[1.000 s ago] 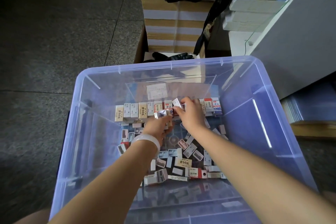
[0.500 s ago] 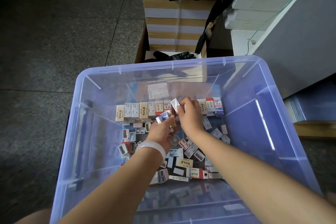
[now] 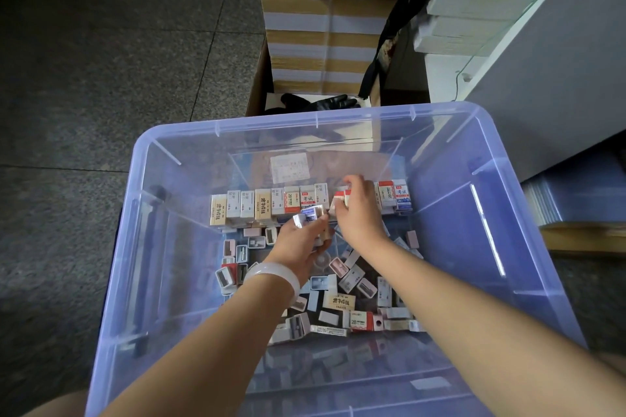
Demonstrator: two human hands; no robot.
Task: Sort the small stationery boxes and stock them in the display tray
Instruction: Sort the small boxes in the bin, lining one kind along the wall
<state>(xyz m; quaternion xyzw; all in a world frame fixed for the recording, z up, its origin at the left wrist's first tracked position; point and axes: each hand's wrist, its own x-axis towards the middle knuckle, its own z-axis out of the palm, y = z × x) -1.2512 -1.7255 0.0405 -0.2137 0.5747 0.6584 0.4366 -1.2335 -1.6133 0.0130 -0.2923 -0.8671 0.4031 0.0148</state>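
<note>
Bin is the reference: my right hand pinches a red-white box at the upright row along its far wall. My left hand, just beside, grips a blue-white box. Loose boxes litter the bin floor nearer me.

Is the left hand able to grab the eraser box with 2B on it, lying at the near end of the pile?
Probably not yet. The left hand already holds small boxes, though the 2B box lies uncovered just beside its forearm.
</note>
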